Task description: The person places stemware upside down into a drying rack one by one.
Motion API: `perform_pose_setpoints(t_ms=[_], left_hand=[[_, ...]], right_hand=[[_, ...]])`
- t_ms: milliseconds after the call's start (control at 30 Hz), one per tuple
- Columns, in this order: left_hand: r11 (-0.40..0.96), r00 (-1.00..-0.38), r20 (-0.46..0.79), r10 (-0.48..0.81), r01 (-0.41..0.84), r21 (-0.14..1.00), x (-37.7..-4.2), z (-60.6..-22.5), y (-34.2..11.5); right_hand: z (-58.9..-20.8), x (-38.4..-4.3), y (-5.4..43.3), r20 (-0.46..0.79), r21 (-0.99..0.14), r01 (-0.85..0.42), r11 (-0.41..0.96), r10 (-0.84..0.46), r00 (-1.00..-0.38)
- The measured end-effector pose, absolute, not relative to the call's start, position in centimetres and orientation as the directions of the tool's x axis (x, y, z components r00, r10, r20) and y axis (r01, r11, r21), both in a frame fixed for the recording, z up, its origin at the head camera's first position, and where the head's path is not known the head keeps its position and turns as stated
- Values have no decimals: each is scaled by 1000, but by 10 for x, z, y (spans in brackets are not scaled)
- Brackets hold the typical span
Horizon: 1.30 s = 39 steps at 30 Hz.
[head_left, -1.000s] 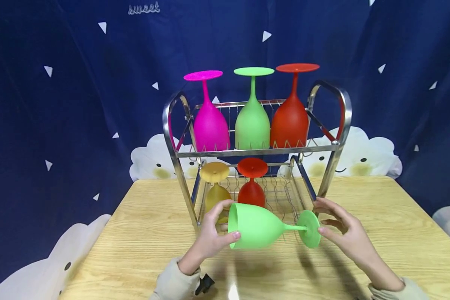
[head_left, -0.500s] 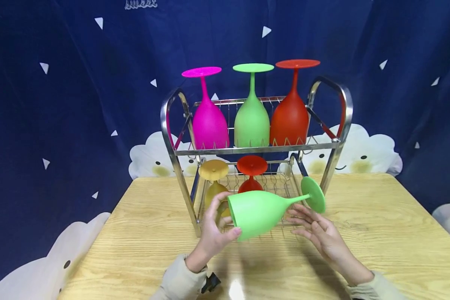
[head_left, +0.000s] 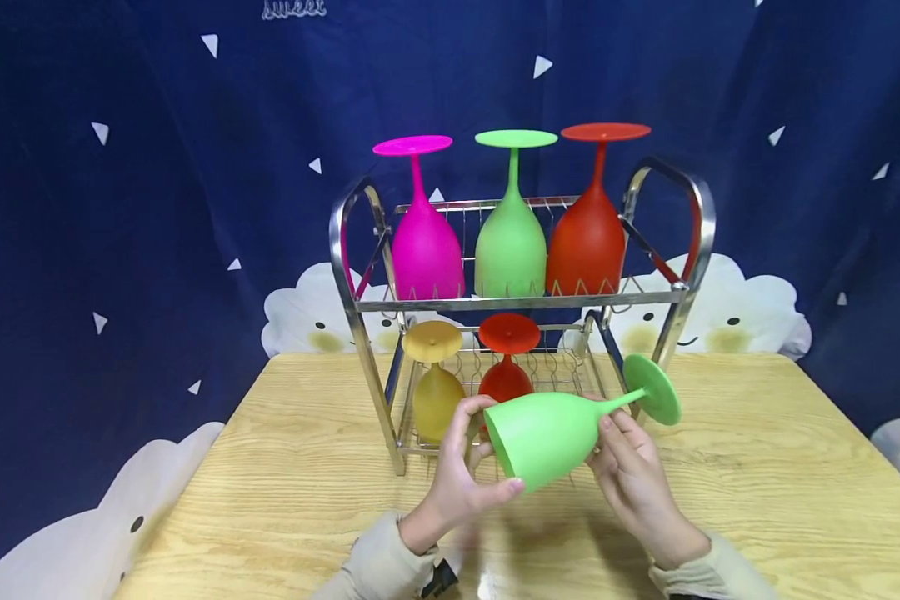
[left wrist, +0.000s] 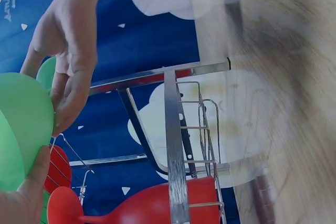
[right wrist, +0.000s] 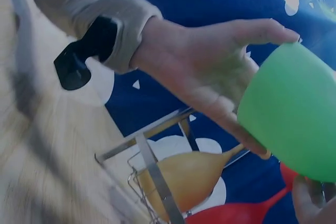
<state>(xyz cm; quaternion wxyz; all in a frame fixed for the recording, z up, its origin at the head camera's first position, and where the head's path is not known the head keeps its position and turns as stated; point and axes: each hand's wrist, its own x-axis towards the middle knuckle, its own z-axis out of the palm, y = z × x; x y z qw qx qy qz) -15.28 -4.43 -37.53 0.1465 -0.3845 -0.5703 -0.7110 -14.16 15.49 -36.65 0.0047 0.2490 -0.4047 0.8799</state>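
A light green plastic goblet (head_left: 547, 437) lies tilted in the air in front of the rack, its mouth to the left and its foot up to the right. My left hand (head_left: 457, 483) grips the bowl near the rim, thumb on the near side. At the other end my right hand (head_left: 637, 487) holds the goblet where the bowl narrows into the stem, thumb on top. In the right wrist view the left hand (right wrist: 194, 59) spans the green bowl (right wrist: 289, 108) from thumb to fingers. The left wrist view has the right hand's fingers (left wrist: 76, 82) beside the bowl.
Behind the hands stands a two-tier metal rack (head_left: 510, 304). Its top tier carries upside-down magenta (head_left: 426, 254), green (head_left: 510, 250) and red (head_left: 587, 250) goblets. Below are inverted yellow (head_left: 438, 400) and red (head_left: 506, 379) goblets, with bare wire (head_left: 562, 367) to their right. The wooden table (head_left: 285, 483) spreads around.
The right hand has gone from the goblet's foot to below the stem and now holds it there. The goblet's foot has risen, and goblet and left hand have shifted slightly right.
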Motion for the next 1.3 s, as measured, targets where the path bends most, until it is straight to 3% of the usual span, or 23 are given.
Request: perform_pose_setpoints(t_ms=[267,567,833,1000,1133,1300], left_hand=[[-262,-652,715,254,665,699,-153,-376,-47],[-82,-590,767,253,777,624,-154,-381,-67],[-133,-490,870,63,859,494,-156,-371,-109],[5,-447,890,-89,893,449,-157,-362,-134],[199,-500,838,-219,818,540,-158,-359,-146],[250,-652,712,-262,667,702,-165,-362,-153]], right_hand=[[-361,-136,151,418,-730,-247,-637,-132,-899],[-357,-133,153,471,-800,-432,-415,10,-882],[-350,-136,168,516,-825,-514,-233,60,-855],[-342,-135,177,461,-887,-462,22,130,-878],[-339,-137,179,502,-853,-457,253,153,-851],[-340,-144,178,619,-766,-554,326,141,-773]])
